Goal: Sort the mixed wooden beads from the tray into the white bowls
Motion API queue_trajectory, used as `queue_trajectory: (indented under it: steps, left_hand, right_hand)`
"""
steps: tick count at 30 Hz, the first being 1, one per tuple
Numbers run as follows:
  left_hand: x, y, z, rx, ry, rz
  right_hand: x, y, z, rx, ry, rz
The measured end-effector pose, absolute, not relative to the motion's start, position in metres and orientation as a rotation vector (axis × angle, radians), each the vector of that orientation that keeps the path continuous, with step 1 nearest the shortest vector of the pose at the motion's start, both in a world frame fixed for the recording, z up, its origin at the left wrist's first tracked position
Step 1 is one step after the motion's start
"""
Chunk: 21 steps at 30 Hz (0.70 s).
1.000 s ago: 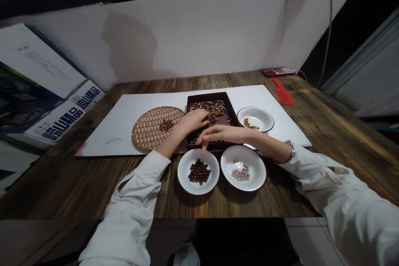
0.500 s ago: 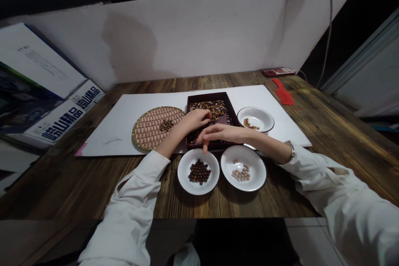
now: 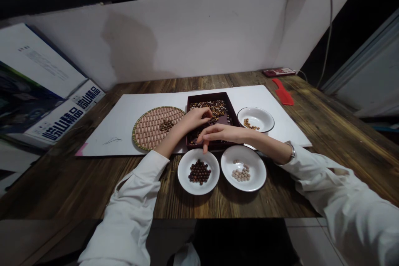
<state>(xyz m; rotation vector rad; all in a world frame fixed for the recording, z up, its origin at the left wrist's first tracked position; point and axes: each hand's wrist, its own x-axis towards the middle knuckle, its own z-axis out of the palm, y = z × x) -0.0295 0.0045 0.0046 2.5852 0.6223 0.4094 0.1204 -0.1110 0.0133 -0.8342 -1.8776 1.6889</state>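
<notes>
1. hand positions. my left hand [image 3: 197, 119] is at the center of the frame, palm down over the dark red tray [image 3: 229, 108]. its thumb and index finger curve toward each other across a narrow gap; i cannot tell whether a bead sits between them. my right hand [image 3: 225, 133] is just below and to the right of it, bent at the wrist, with 1 or more fingers pointing down near the upper rim of the center bowl [image 3: 183, 174]. i cannot tell whether this hand grips anything.

2. bead locations. mixed beads [image 3: 218, 106] lie in the tray, mostly in its upper part. dark brown beads [image 3: 200, 172] are grouped in the center bowl, at the lower center of the frame. pale beads [image 3: 241, 173] lie in the second bowl [image 3: 258, 166], just right of it. yellow-brown beads [image 3: 250, 124] lie in the third bowl [image 3: 264, 118], right of center. 1 further cluster of brownish beads [image 3: 166, 125] rests on the round woven mat [image 3: 145, 129], left of center.

3. surroundings. the tray and mat rest on the white board [image 3: 106, 120], which lies on the wooden table [image 3: 62, 178]. the red comb-shaped item [image 3: 283, 92] is at the upper right; the printed box [image 3: 65, 120] is at the left.
</notes>
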Motion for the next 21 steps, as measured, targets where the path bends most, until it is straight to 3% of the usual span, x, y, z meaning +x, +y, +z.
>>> queue_trajectory:
  steps: [21]
  left_hand:
    - [-0.0301,0.0087,-0.0024,2.496,0.619,0.469]
  right_hand:
    - [0.1199,-0.1124,0.0164,-0.842,-1.861,1.708]
